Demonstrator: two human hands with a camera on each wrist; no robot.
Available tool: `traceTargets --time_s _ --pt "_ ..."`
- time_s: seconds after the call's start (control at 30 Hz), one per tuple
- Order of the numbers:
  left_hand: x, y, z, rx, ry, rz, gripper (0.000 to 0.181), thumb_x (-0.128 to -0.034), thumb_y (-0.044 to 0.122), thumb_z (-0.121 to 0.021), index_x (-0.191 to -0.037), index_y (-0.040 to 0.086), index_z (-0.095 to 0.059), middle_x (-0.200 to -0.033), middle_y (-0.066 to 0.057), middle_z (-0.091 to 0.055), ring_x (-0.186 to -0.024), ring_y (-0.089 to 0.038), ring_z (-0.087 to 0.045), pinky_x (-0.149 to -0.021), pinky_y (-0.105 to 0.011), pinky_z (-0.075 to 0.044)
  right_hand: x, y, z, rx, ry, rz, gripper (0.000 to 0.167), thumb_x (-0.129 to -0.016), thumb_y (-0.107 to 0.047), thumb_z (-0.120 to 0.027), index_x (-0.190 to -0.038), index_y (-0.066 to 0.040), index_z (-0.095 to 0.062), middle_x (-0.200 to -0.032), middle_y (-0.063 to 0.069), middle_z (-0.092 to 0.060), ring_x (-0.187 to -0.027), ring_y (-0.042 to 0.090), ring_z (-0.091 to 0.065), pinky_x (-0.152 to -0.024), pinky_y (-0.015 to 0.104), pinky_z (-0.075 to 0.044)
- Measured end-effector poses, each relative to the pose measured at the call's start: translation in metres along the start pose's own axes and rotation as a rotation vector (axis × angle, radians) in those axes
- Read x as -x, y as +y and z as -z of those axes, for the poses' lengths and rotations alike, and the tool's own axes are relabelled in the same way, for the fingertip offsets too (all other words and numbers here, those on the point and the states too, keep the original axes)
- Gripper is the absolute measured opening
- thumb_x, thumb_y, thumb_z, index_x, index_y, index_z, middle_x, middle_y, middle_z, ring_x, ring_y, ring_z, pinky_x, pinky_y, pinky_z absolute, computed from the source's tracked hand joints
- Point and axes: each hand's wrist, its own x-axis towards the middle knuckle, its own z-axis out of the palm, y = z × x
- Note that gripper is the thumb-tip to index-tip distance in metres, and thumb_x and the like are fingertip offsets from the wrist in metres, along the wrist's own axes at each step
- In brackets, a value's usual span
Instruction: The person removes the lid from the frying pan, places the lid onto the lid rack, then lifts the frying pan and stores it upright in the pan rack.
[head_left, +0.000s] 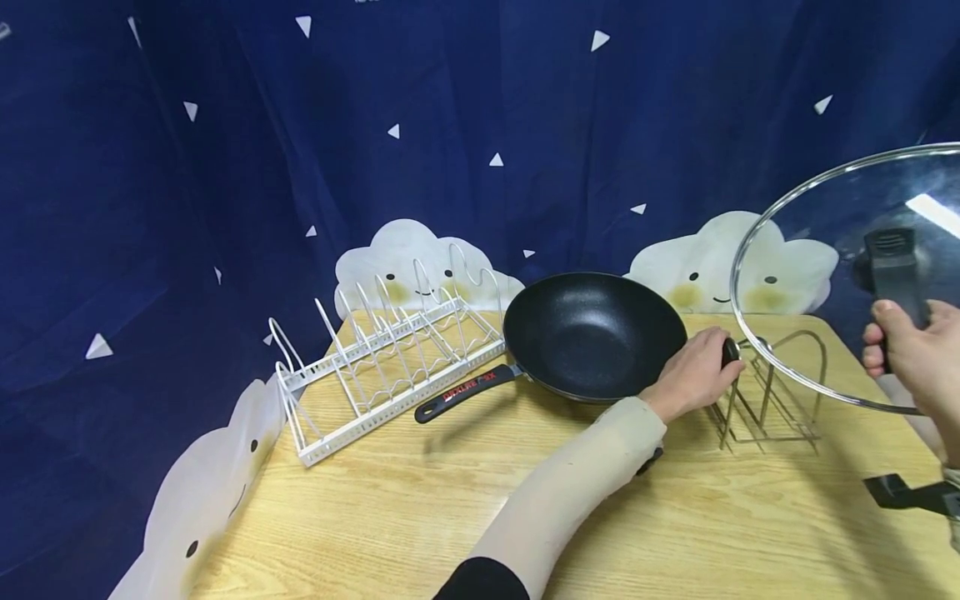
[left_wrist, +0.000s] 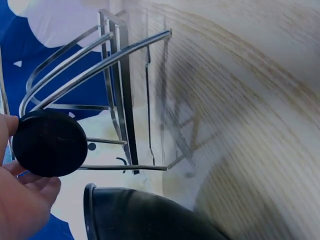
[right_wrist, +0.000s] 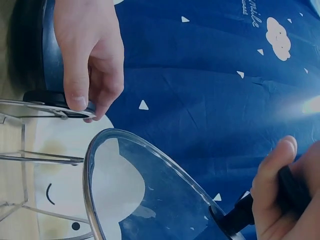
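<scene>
Both grips clamp: right hand (head_left: pixel 921 354), glass lid (head_left: pixel 843 279); left hand (head_left: pixel 692 371), black disc (left_wrist: pixel 50 143), nearer the wire rack (head_left: pixel 767 398) at the lid's eight o'clock.

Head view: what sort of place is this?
Probably a staged indoor tabletop for handling cookware, rather than a working kitchen: a triangle-patterned navy curtain hangs behind a wood-grain table with a black wok.

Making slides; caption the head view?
Right hand holds a glass lid; left hand pinches a black disc beside a wok.
</scene>
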Motion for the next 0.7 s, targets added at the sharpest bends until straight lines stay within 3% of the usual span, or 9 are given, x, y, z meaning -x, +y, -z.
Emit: traceTargets --time_s 0.1,0.43,0.53,0.63,0.7 --pt "-0.003 0.001 0.002 0.001 -0.012 -0.016 0.038 -0.0956 0.046 -0.048 -0.128 0.026 -0.045 -0.119 0.017 -0.046 -0.098 0.005 -0.047 -0.075 -0.011 -0.040 0.001 0.000 0.002 -0.003 -0.015 0.011 0.018 -0.099 -0.009 -0.041 -0.083 -0.007 -0.047 -0.051 -0.007 -0.053 -0.033 0.005 -0.048 -0.030 0.018 -0.039" --pt "-0.008 -0.001 0.007 0.010 -0.042 -0.045 0.044 -0.0936 0.047 -0.052 -0.130 0.022 -0.045 -0.122 0.013 -0.046 -0.105 0.004 -0.044 -0.083 -0.009 -0.037 0.002 0.004 0.007 0.211 -0.010 0.000 0.014 -0.100 -0.012 -0.038 -0.090 -0.005 -0.044 -0.050 -0.010 -0.051 -0.032 0.004 -0.046 -0.031 0.019 -0.040" --pt "-0.008 -0.002 0.005 0.021 -0.039 -0.032 0.045 -0.0933 0.047 -0.052 -0.131 0.023 -0.044 -0.123 0.014 -0.045 -0.105 0.005 -0.043 -0.083 -0.009 -0.037 0.001 0.010 0.007 0.344 0.020 -0.026 0.015 -0.101 -0.019 -0.036 -0.106 -0.005 -0.041 -0.051 -0.014 -0.050 -0.033 0.003 -0.046 -0.032 0.020 -0.042" --pt "-0.006 -0.003 0.003 0.038 -0.035 -0.024 0.046 -0.0933 0.047 -0.052 -0.132 0.024 -0.044 -0.123 0.014 -0.044 -0.105 0.005 -0.043 -0.083 -0.009 -0.036 0.003 0.011 0.005 0.420 0.045 -0.060 0.014 -0.101 -0.023 -0.036 -0.108 -0.011 -0.038 -0.052 -0.015 -0.049 -0.033 0.004 -0.047 -0.033 0.021 -0.043" --pt "-0.006 -0.004 0.002 0.037 -0.032 -0.022 0.046 -0.0933 0.047 -0.053 -0.132 0.024 -0.044 -0.123 0.015 -0.044 -0.105 0.005 -0.043 -0.083 -0.009 -0.036 0.006 0.008 0.004 0.475 0.026 -0.071 0.016 -0.102 -0.023 -0.035 -0.104 -0.008 -0.040 -0.053 -0.015 -0.049 -0.035 0.005 -0.047 -0.034 0.021 -0.044"
